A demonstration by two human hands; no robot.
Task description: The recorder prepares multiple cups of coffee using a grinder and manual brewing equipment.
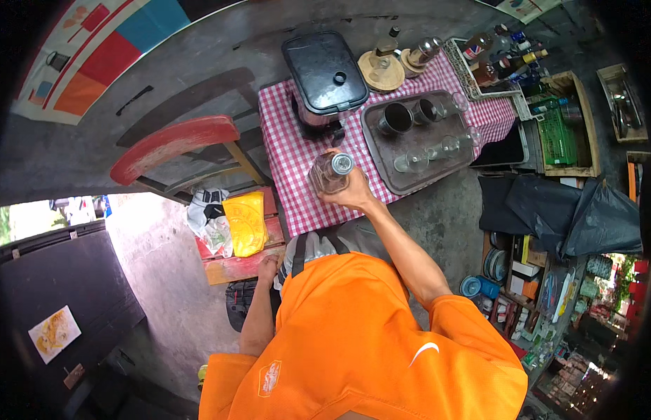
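Note:
My right hand [352, 190] is wrapped around a clear square-sided glass bottle [324, 177], seen from above with its round top towards me. The bottle is over the near part of a table with a red-and-white checked tablecloth [299, 210]. Just beyond it stands a drink dispenser with a black lid [325, 71] and a dark tap at its front. A brown serving tray [404, 178] lies to the right, bearing dark cups [396, 118] and several clear glasses [412, 161]. My left hand [269, 266] hangs low beside my thigh, near the chair seat; its fingers are partly hidden.
A worn red wooden chair [173, 144] stands left of the table, with a yellow bag [245, 223] and other plastic bags on its seat. Round wooden boards [380, 79] hold glassware at the back. Bottles [478, 46] fill a white basket beside a green crate [559, 136].

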